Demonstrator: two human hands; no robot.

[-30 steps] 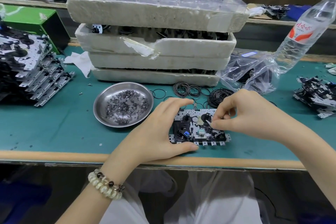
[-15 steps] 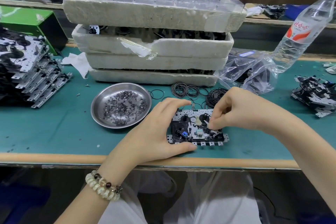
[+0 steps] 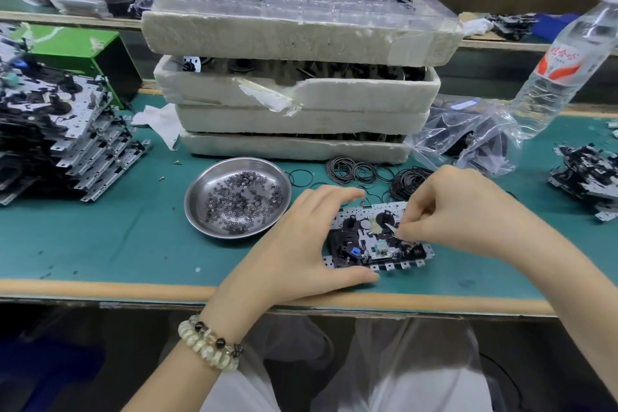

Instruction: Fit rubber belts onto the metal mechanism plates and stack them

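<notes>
Mechanism plate is laid flat on the worktop, right by the near edge, so it can be worked on close up. It's clamped by the left hand: thumb laid along the near side, forefinger arched over the far side, grip closed around the plate, presumably so it can't skate about while a belt gets stretched on. The right hand is curled over the plate's right half with its grip pinched together on something tiny. A rubber belt would be the guess, but honestly it's too small to be made out. Just left of the plate a metal dish of small washers is parked within easy reach. Behind the plate, loose rubber belts are scattered in little heaps near the right hand, which figures if one is needed per plate. Further back a clear plastic bag with more dark stuff inside is slumped beside a water bottle. A stack of foam trays is set at the back middle, with parts visible in them. Off to the far left a leaning stack of plates is built up, likely the done pile, and a smaller heap is left at the right, probably waiting its turn.
</notes>
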